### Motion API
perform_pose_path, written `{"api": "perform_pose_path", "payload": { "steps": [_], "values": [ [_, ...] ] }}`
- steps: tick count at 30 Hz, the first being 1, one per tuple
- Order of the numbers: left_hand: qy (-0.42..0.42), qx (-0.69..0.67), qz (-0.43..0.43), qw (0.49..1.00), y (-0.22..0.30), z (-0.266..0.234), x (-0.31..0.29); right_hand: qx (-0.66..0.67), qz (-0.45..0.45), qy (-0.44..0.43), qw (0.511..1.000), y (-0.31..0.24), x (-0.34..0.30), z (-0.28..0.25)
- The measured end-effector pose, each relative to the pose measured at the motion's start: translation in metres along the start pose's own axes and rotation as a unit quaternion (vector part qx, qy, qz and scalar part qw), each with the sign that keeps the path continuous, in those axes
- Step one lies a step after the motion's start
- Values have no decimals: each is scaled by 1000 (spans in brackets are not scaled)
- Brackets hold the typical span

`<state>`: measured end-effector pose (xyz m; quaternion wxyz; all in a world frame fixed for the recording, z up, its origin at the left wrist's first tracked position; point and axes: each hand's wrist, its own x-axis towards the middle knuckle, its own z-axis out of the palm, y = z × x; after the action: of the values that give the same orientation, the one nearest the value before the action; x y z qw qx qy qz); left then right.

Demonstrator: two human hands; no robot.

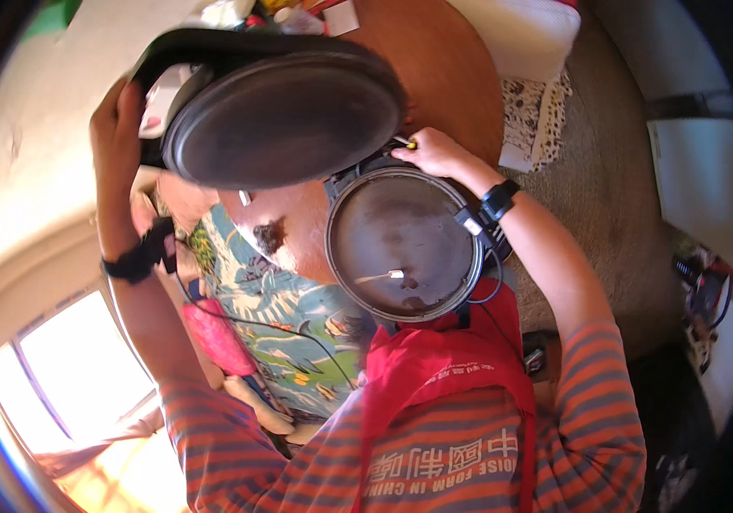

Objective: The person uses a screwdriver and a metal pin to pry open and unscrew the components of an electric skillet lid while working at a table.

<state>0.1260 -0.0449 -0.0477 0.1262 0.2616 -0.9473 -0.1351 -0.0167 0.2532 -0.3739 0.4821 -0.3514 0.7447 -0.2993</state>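
A round black electric griddle lies opened out, its lid (285,120) raised at the upper left and its lower plate (405,231) nearer my body. My left hand (118,120) is wrapped round the lid's black handle (157,60). By the hinge between the two halves, my right hand (439,152) is closed on a small tool (407,144) with a black and yellow handle; its tip is hidden, and its exact kind is unclear. Dark wet-looking patches mark the lower plate, where a small pale piece (396,274) with a thin streak beside it also shows.
Behind the griddle stands a round brown table (460,64); small items crowd its far edge. A dark clump (269,237) sits left of the lower plate. Patterned cloth (298,295) spreads below it, crossed by a thin cable (311,333). A white padded seat (529,34) is far right.
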Motion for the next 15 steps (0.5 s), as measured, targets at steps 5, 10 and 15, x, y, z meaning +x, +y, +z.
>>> {"api": "perform_pose_path", "payload": {
  "steps": [5, 10, 15],
  "values": [
    [15, 35, 37, 999, -5, -7, 5, -102, -26, 51, 993, -9, 3, 2],
    [5, -115, 68, 991, 25, -3, -15, -324, -60, 63, 942, -14, -15, -54],
    [164, -235, 34, 957, -33, 7, -75, -213, -39, 16, 976, 10, -10, -46]
  ]
}}
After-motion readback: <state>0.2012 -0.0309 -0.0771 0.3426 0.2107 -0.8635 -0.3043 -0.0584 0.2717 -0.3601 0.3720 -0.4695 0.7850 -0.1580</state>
